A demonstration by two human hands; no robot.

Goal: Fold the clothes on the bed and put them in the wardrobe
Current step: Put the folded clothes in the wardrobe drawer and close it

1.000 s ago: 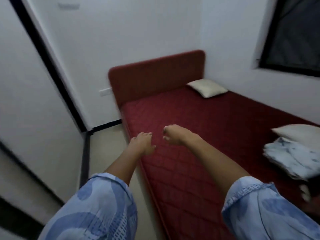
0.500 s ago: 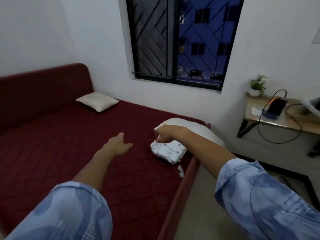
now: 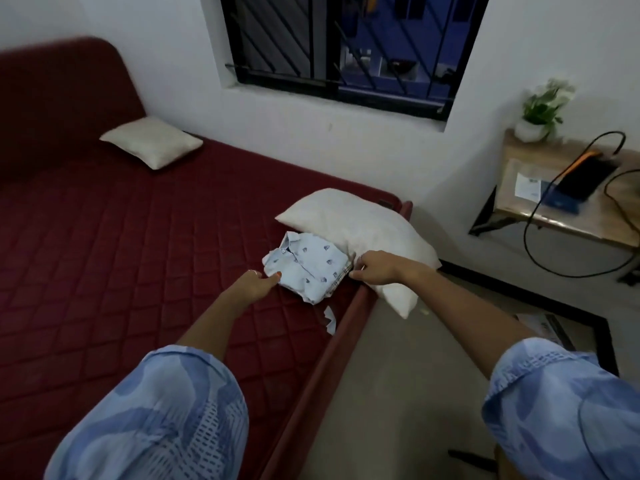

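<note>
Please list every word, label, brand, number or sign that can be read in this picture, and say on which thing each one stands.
None can be read.
The white paper on the side table bears print, too small and blurred to read.
The folded shirt on the bed has small printed motifs, no letters.

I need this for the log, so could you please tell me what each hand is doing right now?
Left hand: thumb touching the near edge of the folded shirt; a grip cannot be told.
Right hand: at the shirt's right edge, fingers curled; a grip cannot be told.

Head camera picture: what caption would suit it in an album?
Both hands, left hand and right hand, reach a folded shirt beside a pillow.
</note>
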